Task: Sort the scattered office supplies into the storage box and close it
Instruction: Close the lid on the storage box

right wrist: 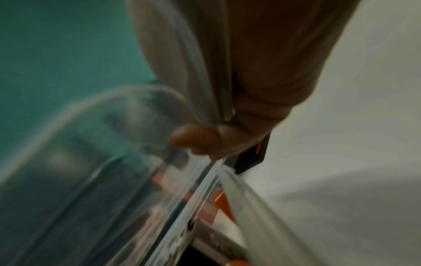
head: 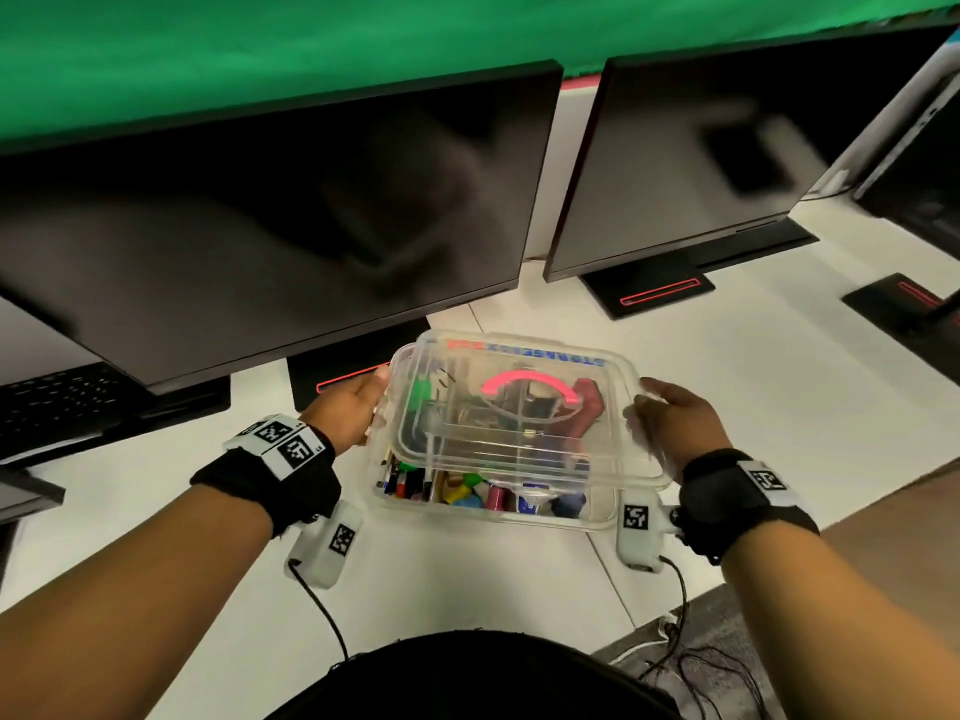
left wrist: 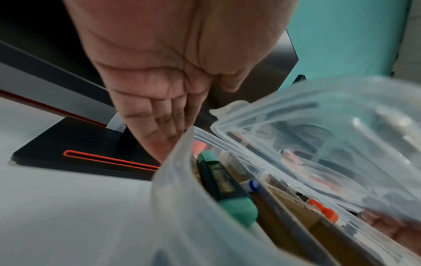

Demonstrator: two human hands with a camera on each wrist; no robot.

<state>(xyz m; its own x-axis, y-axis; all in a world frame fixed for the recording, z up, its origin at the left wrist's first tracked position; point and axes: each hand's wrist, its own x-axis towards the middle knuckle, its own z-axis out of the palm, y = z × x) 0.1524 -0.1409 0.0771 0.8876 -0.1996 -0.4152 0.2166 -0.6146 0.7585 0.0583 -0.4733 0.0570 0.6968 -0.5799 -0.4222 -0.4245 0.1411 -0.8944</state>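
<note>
A clear storage box [head: 488, 516] sits on the white desk, filled with markers and other small supplies. Just above it hangs its clear lid [head: 519, 439] with a pink handle [head: 530, 389], tilted, near edge raised. My left hand [head: 358, 407] is at the lid's left edge. In the left wrist view that left hand [left wrist: 164, 126] has straight fingers running down beside the box wall [left wrist: 182, 198], by the lid [left wrist: 330, 135]; a green marker [left wrist: 225, 185] lies inside. My right hand [head: 670, 418] holds the lid's right edge; the blurred right wrist view shows its thumb [right wrist: 193, 138] pinching the rim.
Two dark monitors [head: 260, 226] [head: 701, 158] stand close behind the box, their black stands [head: 332, 381] [head: 649, 291] on the desk. A keyboard [head: 62, 407] lies at the far left. Cables [head: 691, 662] trail off the desk's near right corner.
</note>
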